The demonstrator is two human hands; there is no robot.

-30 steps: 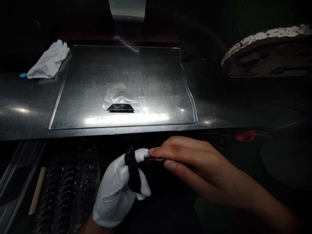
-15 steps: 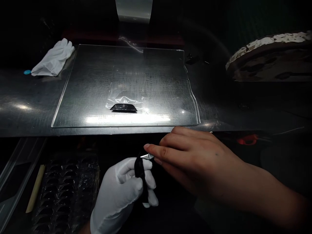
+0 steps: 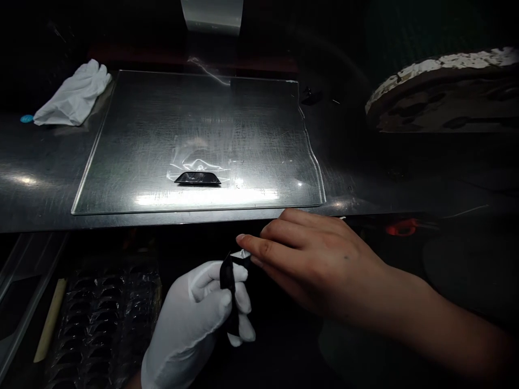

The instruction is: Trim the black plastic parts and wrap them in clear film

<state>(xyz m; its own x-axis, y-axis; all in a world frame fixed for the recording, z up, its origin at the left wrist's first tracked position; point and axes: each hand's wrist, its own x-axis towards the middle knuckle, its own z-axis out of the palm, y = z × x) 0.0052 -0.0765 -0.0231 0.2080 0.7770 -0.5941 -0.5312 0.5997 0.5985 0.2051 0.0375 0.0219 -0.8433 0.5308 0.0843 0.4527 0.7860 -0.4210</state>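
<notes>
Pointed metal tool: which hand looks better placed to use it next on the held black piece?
Probably the right hand: its bare fingers hold the pointed metal tool, tip close to the upper end of the black piece. The gloved left hand is occupied gripping that piece.

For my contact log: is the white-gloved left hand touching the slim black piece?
Touching: the head view shows the left hand pinching the black piece between thumb and fingers.

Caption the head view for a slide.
Gloved left hand holds a black piece beside a small blade in the bare right hand.
</notes>
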